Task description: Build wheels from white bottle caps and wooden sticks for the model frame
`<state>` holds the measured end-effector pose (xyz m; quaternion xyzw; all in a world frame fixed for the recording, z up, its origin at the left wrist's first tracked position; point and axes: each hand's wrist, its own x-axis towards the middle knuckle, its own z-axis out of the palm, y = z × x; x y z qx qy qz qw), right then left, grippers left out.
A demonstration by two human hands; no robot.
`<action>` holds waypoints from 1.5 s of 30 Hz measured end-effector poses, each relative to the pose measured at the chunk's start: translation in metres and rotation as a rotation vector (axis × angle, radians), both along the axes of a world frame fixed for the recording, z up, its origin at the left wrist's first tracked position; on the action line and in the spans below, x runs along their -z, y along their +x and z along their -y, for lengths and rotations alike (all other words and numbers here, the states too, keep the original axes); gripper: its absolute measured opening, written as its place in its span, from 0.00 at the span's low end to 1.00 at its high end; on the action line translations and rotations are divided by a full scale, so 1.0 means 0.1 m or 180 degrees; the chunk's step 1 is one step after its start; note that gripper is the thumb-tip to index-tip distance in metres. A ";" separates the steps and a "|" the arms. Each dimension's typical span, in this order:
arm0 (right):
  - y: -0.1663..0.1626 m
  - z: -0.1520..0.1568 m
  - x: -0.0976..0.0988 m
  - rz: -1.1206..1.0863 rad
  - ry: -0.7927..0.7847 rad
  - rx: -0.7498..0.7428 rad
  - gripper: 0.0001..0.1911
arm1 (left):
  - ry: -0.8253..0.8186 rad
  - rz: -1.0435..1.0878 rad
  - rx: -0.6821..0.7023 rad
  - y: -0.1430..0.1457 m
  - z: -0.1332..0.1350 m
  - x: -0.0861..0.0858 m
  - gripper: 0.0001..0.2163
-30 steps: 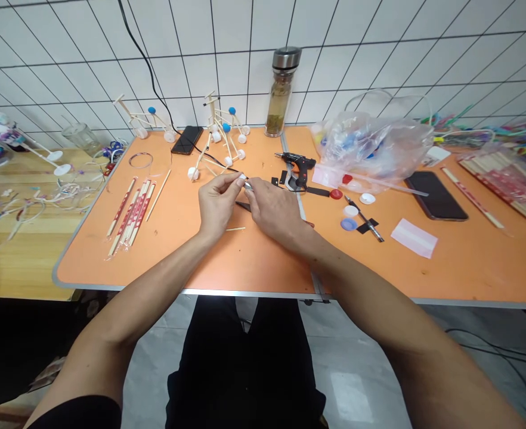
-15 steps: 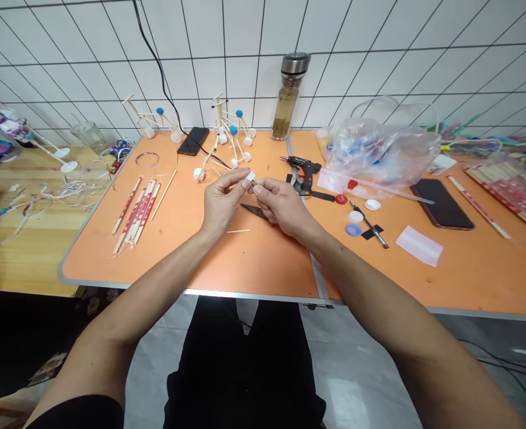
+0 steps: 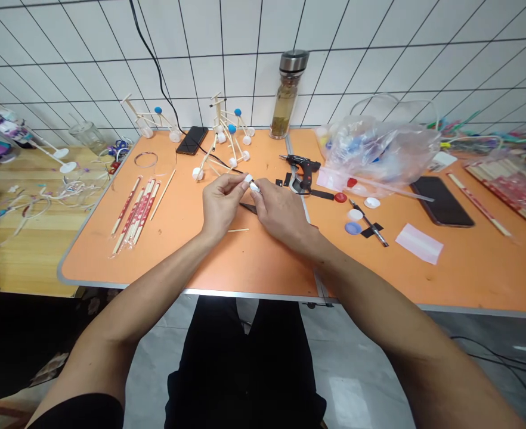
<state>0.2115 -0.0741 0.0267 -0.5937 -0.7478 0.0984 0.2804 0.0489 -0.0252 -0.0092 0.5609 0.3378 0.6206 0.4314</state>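
Observation:
Over the middle of the orange table, my left hand (image 3: 222, 202) pinches a small white piece (image 3: 248, 178) between thumb and fingertips. My right hand (image 3: 281, 208) meets it from the right, fingers closed around the lower white part (image 3: 254, 187); whether this is one piece or two I cannot tell. Under my right hand lies a dark pointed blade (image 3: 247, 207), mostly covered. A short stick (image 3: 238, 230) rests just below my hands. Behind them stand small stick models (image 3: 222, 134) with white round ends and blue caps.
Wrapped chopsticks (image 3: 141, 211) and a phone (image 3: 192, 140) lie left. A glue gun (image 3: 305, 167), bottle caps (image 3: 353, 228), a craft knife (image 3: 370, 224) and another phone (image 3: 442, 201) lie right. Behind are a tea bottle (image 3: 285, 98) and a plastic bag (image 3: 379, 149). Someone's dark clothing (image 3: 16, 339) shows at left.
My right hand has turned over, its back now facing up and covering more of the dark blade. More of the white piece shows between my fingers. My left hand has barely moved.

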 end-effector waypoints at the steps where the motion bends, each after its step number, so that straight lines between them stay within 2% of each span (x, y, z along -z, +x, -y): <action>1: 0.02 -0.01 -0.03 -0.0502 -0.0075 -0.0124 0.12 | 0.0019 0.0066 0.0007 0.01 0.01 0.00 0.18; 3: 0.08 -0.04 -0.09 -0.1744 -0.0646 -0.0502 0.12 | 0.0108 0.0175 0.0019 0.02 0.02 -0.01 0.18; 5: 0.14 -0.07 -0.14 -0.2857 -0.1646 -0.0946 0.14 | 0.0256 0.0220 0.0056 0.02 0.03 -0.03 0.18; 7: 0.17 -0.08 -0.16 -0.3480 -0.2320 -0.1216 0.18 | 0.0359 0.0196 0.0112 0.01 0.02 -0.05 0.18; 8: 0.16 -0.09 -0.15 -0.3580 -0.2326 -0.1230 0.19 | 0.0363 0.0156 0.0152 0.00 0.01 -0.05 0.18; 11: 0.11 -0.08 -0.08 -0.3289 -0.1498 -0.0940 0.18 | 0.0255 0.0001 0.0209 -0.02 -0.01 -0.07 0.19; 14: 0.07 -0.09 0.00 -0.2361 -0.0566 -0.0592 0.17 | 0.0198 -0.0066 0.0136 -0.03 -0.02 -0.06 0.19; 16: 0.08 -0.11 0.04 -0.1629 -0.0123 -0.0413 0.16 | 0.0168 -0.0075 0.0084 -0.03 -0.03 -0.05 0.18; 18: 0.09 -0.11 0.07 -0.0911 0.0123 -0.0295 0.16 | 0.0122 -0.0071 0.0049 -0.03 -0.04 -0.04 0.19; 21: 0.07 -0.07 0.09 0.0053 0.0177 -0.0115 0.21 | 0.0035 -0.0053 0.0060 -0.03 -0.06 0.00 0.20; 24: 0.02 -0.01 0.09 0.0577 0.0136 0.0044 0.22 | 0.0037 -0.0001 0.0065 -0.02 -0.06 0.03 0.20; 27: -0.01 0.01 0.06 0.0365 0.0133 0.0040 0.21 | 0.0065 0.0070 -0.0001 0.00 -0.02 0.04 0.18; 30: 0.02 -0.02 0.00 -0.0762 -0.0052 -0.0250 0.14 | 0.0087 0.0197 0.0010 0.02 0.03 0.02 0.16; 31: 0.04 -0.04 -0.03 -0.1305 -0.0302 -0.0426 0.14 | 0.0118 0.0243 0.0029 0.03 0.05 0.01 0.16; 33: 0.10 -0.06 -0.10 -0.2378 -0.1162 -0.0844 0.15 | 0.0203 0.0290 0.0058 0.04 0.08 -0.03 0.17; 35: 0.13 -0.06 -0.14 -0.2961 -0.1959 -0.1136 0.17 | 0.0257 0.0294 0.0069 0.05 0.09 -0.05 0.18; 36: 0.13 -0.06 -0.15 -0.2903 -0.2015 -0.1135 0.18 | 0.0258 0.0301 0.0068 0.05 0.10 -0.06 0.18; 37: 0.12 -0.05 -0.15 -0.2655 -0.1825 -0.1044 0.17 | 0.0235 0.0314 0.0062 0.05 0.10 -0.06 0.17; 41: 0.02 0.03 -0.06 -0.1111 -0.0395 -0.0301 0.12 | -0.0023 0.0302 0.0006 0.06 0.11 -0.03 0.16; 43: -0.01 0.05 -0.02 -0.0479 -0.0084 -0.0082 0.12 | -0.0090 0.0275 0.0000 0.06 0.11 -0.01 0.16; 45: 0.00 0.04 -0.01 -0.0439 -0.0019 -0.0145 0.13 | -0.0035 0.0270 0.0024 0.05 0.10 0.00 0.15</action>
